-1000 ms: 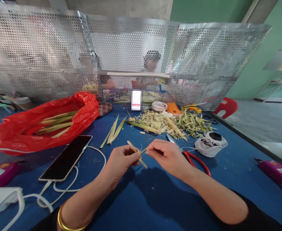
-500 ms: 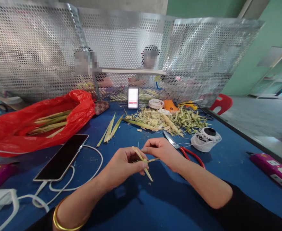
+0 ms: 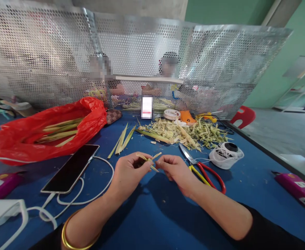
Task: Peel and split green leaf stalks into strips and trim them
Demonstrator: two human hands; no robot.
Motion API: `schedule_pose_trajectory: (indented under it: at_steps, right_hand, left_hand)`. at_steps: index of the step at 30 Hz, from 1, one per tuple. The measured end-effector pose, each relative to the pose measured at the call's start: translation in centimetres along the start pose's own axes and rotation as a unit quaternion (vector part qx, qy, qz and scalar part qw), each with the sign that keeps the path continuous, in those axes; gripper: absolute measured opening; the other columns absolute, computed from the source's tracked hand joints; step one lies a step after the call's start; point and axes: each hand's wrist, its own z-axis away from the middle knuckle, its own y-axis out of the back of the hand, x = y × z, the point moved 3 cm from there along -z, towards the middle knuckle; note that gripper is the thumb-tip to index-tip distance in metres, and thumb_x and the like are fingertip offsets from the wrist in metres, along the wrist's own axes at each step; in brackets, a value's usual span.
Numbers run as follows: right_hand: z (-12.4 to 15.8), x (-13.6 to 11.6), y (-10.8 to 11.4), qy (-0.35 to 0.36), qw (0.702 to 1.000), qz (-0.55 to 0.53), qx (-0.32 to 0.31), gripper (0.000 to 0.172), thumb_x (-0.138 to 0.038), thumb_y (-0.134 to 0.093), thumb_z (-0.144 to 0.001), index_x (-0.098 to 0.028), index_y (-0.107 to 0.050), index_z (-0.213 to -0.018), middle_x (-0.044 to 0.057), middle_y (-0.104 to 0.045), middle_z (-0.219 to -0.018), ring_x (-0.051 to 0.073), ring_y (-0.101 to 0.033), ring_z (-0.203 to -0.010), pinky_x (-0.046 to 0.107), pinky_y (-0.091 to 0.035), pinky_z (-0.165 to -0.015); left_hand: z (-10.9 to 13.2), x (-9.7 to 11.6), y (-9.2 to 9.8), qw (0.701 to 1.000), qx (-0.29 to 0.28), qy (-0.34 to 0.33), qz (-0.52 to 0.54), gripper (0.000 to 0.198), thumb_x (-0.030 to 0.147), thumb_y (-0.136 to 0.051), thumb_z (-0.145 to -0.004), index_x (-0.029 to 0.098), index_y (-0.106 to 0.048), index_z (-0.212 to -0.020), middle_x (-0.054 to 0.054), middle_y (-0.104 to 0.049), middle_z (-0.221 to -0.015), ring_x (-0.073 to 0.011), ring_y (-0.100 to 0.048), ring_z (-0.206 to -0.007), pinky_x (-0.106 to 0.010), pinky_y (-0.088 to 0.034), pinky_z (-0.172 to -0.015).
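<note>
My left hand (image 3: 128, 173) pinches a short pale leaf strip (image 3: 147, 159) just above the blue table (image 3: 152, 215). My right hand (image 3: 175, 169) is closed right beside it, its fingertips meeting the strip's right end. The strip is bent, with one end poking up between the two hands. A gold bangle (image 3: 71, 239) sits on my left wrist. Red-handled scissors (image 3: 204, 168) lie just right of my right hand.
A red plastic bag (image 3: 38, 133) with long green leaves lies at the left. A phone (image 3: 70, 168) on a white cable, loose strips (image 3: 122, 139), a heap of leaf scraps (image 3: 183, 132), a spool of white thread (image 3: 227, 154) and a pink object (image 3: 298, 191) surround the hands. Two people sit behind the perforated metal screen (image 3: 142, 59).
The strip has been turned and bent between the fingers; my right hand shifted from pulling its end to closing against it. The camera view swayed slightly.
</note>
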Motion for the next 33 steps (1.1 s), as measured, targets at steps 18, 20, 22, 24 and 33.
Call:
schedule_pose_trajectory:
  at_steps: [18, 20, 22, 24, 33]
  right_hand:
    - [1.2, -2.9, 0.8, 0.279, 0.916, 0.288, 0.006, 0.021, -0.02, -0.054, -0.085, -0.018, -0.057, -0.065, -0.001, -0.052, -0.065, 0.011, -0.048, -0.062, 0.023, -0.036, -0.058]
    - [0.5, -2.7, 1.1, 0.205, 0.949, 0.237, -0.022, 0.02, -0.024, -0.059, -0.082, -0.017, -0.057, -0.063, -0.002, -0.052, -0.061, 0.01, -0.045, -0.059, 0.023, -0.034, -0.055]
    - [0.0, -2.3, 1.2, 0.132, 0.976, 0.165, -0.045, 0.019, -0.029, -0.063, -0.077, -0.017, -0.059, -0.063, -0.004, -0.05, -0.057, 0.009, -0.041, -0.055, 0.023, -0.032, -0.053]
    - [-0.2, -1.8, 1.2, 0.071, 0.992, 0.091, -0.051, 0.019, -0.032, -0.066, -0.074, -0.016, -0.061, -0.063, -0.005, -0.047, -0.053, 0.008, -0.037, -0.051, 0.022, -0.029, -0.05]
    - [-0.2, -0.4, 0.1, 0.1, 0.983, 0.15, 0.005, 0.017, -0.026, -0.058, -0.078, -0.017, -0.061, -0.064, -0.004, -0.052, -0.057, 0.01, -0.042, -0.055, 0.023, -0.031, -0.054]
  left_hand:
    - [0.8, -0.1, -1.3, 0.984, -0.169, 0.046, -0.031, 0.004, 0.016, -0.061, -0.068, 0.018, -0.057, -0.068, 0.004, -0.059, -0.059, -0.0108, -0.056, -0.057, -0.021, -0.041, -0.055]
    - [1.1, 0.1, -1.7, 0.974, -0.214, 0.068, 0.021, 0.008, 0.016, -0.063, -0.067, 0.018, -0.055, -0.068, 0.005, -0.058, -0.058, -0.0105, -0.057, -0.056, -0.021, -0.042, -0.055]
    - [1.3, 0.4, -1.8, 0.969, -0.229, 0.076, 0.048, 0.01, 0.017, -0.065, -0.067, 0.017, -0.055, -0.07, 0.005, -0.059, -0.057, -0.0108, -0.059, -0.056, -0.022, -0.044, -0.056]
    - [1.3, 0.7, -1.8, 0.971, -0.22, 0.069, 0.064, 0.012, 0.019, -0.067, -0.068, 0.017, -0.055, -0.072, 0.003, -0.062, -0.06, -0.0114, -0.061, -0.058, -0.022, -0.045, -0.058]
    - [0.2, 0.3, -0.2, 0.997, -0.021, -0.025, -0.063, 0.012, 0.03, -0.061, -0.075, 0.019, -0.064, -0.079, 0.001, -0.067, -0.069, -0.0147, -0.063, -0.064, -0.024, -0.047, -0.06]
